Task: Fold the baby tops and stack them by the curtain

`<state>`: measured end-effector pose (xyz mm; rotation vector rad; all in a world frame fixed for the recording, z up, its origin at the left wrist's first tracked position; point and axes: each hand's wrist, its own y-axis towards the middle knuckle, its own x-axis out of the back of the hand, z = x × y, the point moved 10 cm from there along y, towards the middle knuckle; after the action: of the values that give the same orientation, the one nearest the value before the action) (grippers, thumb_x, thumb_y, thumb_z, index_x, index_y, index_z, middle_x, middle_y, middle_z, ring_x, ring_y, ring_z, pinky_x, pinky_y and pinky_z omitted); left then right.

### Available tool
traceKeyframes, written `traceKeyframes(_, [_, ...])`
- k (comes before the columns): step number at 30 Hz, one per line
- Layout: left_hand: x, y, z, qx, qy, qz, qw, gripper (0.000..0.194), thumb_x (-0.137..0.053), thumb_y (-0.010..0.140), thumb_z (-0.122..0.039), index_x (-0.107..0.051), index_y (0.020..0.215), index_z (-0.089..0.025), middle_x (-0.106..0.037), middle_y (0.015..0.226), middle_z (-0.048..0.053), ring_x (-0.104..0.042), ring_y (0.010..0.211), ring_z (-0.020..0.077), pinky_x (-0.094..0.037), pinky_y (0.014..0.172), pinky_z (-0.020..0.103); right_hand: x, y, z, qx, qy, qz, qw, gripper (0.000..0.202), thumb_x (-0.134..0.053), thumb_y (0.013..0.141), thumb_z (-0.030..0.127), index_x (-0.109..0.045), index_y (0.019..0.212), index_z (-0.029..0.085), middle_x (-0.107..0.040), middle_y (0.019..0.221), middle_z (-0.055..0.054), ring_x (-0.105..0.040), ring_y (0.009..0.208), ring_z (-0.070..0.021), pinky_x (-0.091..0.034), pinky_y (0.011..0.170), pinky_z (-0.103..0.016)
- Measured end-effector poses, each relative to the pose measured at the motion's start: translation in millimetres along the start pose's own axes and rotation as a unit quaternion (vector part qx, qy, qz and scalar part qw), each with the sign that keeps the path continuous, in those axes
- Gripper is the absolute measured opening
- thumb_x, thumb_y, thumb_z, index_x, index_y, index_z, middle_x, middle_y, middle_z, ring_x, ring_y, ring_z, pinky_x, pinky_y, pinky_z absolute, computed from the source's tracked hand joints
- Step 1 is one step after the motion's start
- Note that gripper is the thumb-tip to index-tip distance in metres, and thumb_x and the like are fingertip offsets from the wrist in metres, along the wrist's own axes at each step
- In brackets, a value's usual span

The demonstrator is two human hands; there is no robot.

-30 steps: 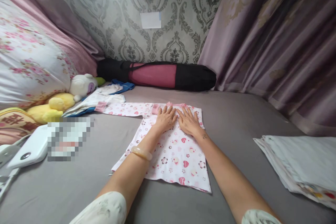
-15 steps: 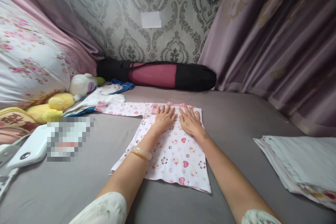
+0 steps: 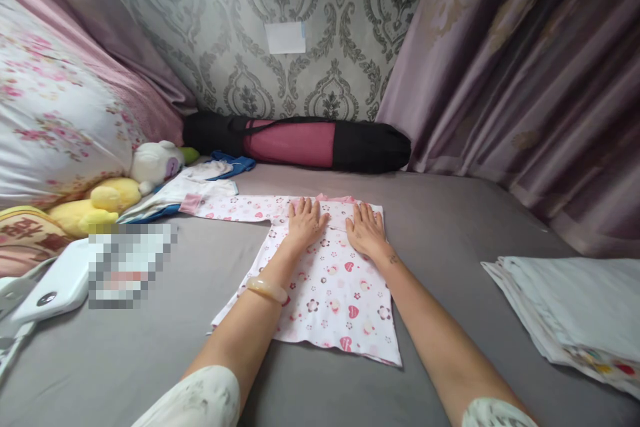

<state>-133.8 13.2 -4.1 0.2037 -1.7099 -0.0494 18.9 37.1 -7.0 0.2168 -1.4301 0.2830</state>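
A white child's long-sleeved shirt (image 3: 325,300) with pink hearts and flowers lies flat on the grey bed sheet. One sleeve (image 3: 235,208), with a pink cuff, stretches out to the left. The right sleeve appears folded across the top of the shirt, partly covered by my hands. My left hand (image 3: 306,221) rests palm down near the collar, fingers stretched out. Palm down on the upper right part of the shirt is my right hand (image 3: 367,228), its fingers also straight. Neither hand grips anything.
Folded pale cloth (image 3: 575,307) lies at the right. Behind is a black and maroon roll bag (image 3: 295,143) along the wall. At left are plush toys (image 3: 155,163), other clothes (image 3: 187,187), a floral pillow (image 3: 60,100) and a white device (image 3: 57,283).
My hands have moved slightly apart across the top of the shirt, the left one going left and the right one a little right. The shirt itself stays in place.
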Motion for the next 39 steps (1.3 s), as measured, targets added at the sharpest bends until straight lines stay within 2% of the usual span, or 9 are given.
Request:
traceKeyframes(5, [11.7,1,10,0.025,0.010,-0.045,0.999,0.064,-0.019,0.100,-0.048,-0.040,0.148,-0.010,-0.036,0.156,0.017,-0.022,0.148,0.0310,-0.009,0.120,0.055,10,6,-22,-0.045,-0.007,-0.033,0.998,0.067,-0.017,0.099,0.038,-0.023,0.153,0.000,-0.015,0.162,-0.018,-0.010,0.150,-0.0287,-0.007,0.120,-0.046])
traceKeyframes(10, [1.0,2,25,0.057,-0.002,-0.002,0.998,0.067,-0.020,0.099,-0.051,-0.039,0.148,-0.009,-0.033,0.156,0.018,-0.023,0.148,0.0318,-0.011,0.120,0.053,1,9,-40,-0.075,-0.017,-0.015,0.997,0.068,-0.019,0.098,0.037,-0.024,0.152,-0.003,-0.017,0.161,-0.021,-0.013,0.149,-0.0300,-0.011,0.119,-0.046])
traceKeyframes(22, [-3.8,6,32,0.062,-0.067,0.026,0.995,0.066,-0.026,0.096,-0.050,-0.038,0.147,-0.011,-0.030,0.157,0.019,-0.022,0.148,0.0319,-0.013,0.119,0.055,-3,12,-45,-0.067,-0.019,-0.031,0.997,0.069,-0.018,0.097,0.039,-0.025,0.152,-0.003,-0.021,0.160,-0.021,-0.020,0.147,-0.0296,-0.017,0.118,-0.041])
traceKeyframes(25, [4.8,5,36,0.069,-0.111,0.050,0.990,0.065,-0.029,0.096,-0.049,-0.037,0.147,-0.010,-0.028,0.158,0.019,-0.022,0.148,0.0311,-0.015,0.119,0.055,0,10,-42,-0.080,-0.024,-0.010,0.996,0.069,-0.019,0.097,0.040,-0.025,0.153,-0.001,-0.019,0.161,-0.021,-0.017,0.148,-0.0303,-0.013,0.118,-0.046])
traceKeyframes(28, [30.7,3,44,0.076,-0.158,0.038,0.984,0.057,-0.033,0.096,-0.046,-0.044,0.141,-0.013,-0.039,0.153,0.018,-0.032,0.145,0.0300,-0.021,0.117,0.055,10,4,-19,-0.063,-0.034,-0.019,0.997,0.066,-0.020,0.098,0.040,-0.024,0.154,0.005,-0.012,0.163,-0.018,-0.009,0.150,-0.0295,-0.003,0.119,-0.050])
traceKeyframes(31, [59.9,0,63,0.090,-0.222,0.027,0.970,0.051,-0.042,0.095,-0.043,-0.049,0.137,-0.016,-0.053,0.143,0.016,-0.048,0.134,0.0276,-0.034,0.112,0.044,9,-2,19,-0.017,-0.008,0.000,1.000,0.064,-0.016,0.100,0.042,-0.020,0.156,0.011,-0.010,0.164,-0.014,-0.006,0.151,-0.0256,-0.003,0.119,-0.049])
traceKeyframes(34, [81.4,-8,99,0.141,-0.296,0.009,0.945,0.055,-0.049,0.092,-0.042,-0.050,0.138,-0.011,-0.056,0.139,0.017,-0.055,0.127,0.0247,-0.042,0.104,0.031,-4,-3,46,-0.002,0.024,0.037,0.999,0.066,-0.014,0.100,0.047,-0.020,0.157,0.014,-0.008,0.164,-0.012,-0.006,0.151,-0.0260,-0.007,0.119,-0.049])
traceKeyframes(36, [89.3,-15,129,0.177,-0.333,-0.013,0.926,0.054,-0.050,0.092,-0.041,-0.052,0.136,-0.010,-0.059,0.136,0.016,-0.060,0.121,0.0235,-0.047,0.096,0.027,-9,-2,54,-0.013,0.025,0.042,0.999,0.067,-0.016,0.100,0.049,-0.020,0.157,0.013,-0.008,0.164,-0.014,-0.006,0.150,-0.0283,-0.006,0.119,-0.051])
traceKeyframes(39, [88.5,-25,177,0.240,-0.340,-0.042,0.908,0.050,-0.049,0.092,-0.040,-0.058,0.130,-0.008,-0.065,0.126,0.016,-0.066,0.107,0.0231,-0.051,0.086,0.027,-13,0,61,-0.032,0.025,0.042,0.998,0.070,-0.019,0.099,0.051,-0.019,0.156,0.011,-0.009,0.164,-0.017,-0.006,0.150,-0.0316,-0.005,0.118,-0.053])
